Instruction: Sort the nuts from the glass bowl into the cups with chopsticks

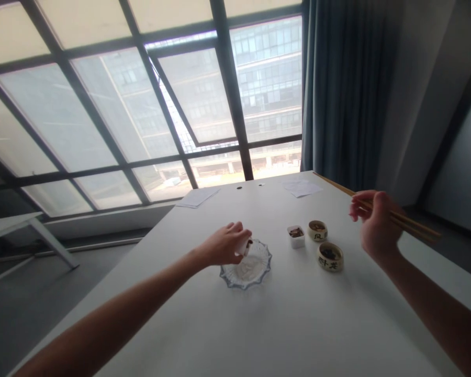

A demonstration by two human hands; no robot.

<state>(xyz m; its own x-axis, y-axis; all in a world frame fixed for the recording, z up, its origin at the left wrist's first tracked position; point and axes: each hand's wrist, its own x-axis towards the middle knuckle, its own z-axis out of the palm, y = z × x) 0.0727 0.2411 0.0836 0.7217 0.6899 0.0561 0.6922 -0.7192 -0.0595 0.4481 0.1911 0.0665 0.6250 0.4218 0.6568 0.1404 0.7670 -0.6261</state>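
Two bare hands are over the wide white table [180, 335]. On the left, the left hand [226, 245] pinches a small white cup [242, 247] in its bent fingers. The cup is tipped to the right, over the clear glass bowl with a wavy rim [265, 277], and a bit of brown shows at its mouth. The bowl looks bare, so I think little or nothing is done yet. Next come a small square white cup with brown bits [298, 243] and two round cream cups with black marks [330, 265], holding dark bits; these look full and left to do. On the far right, the right hand [379, 228] has its fingers curled around long thin tan wooden chopsticks [414, 222], up in the air, well apart from the bowl.
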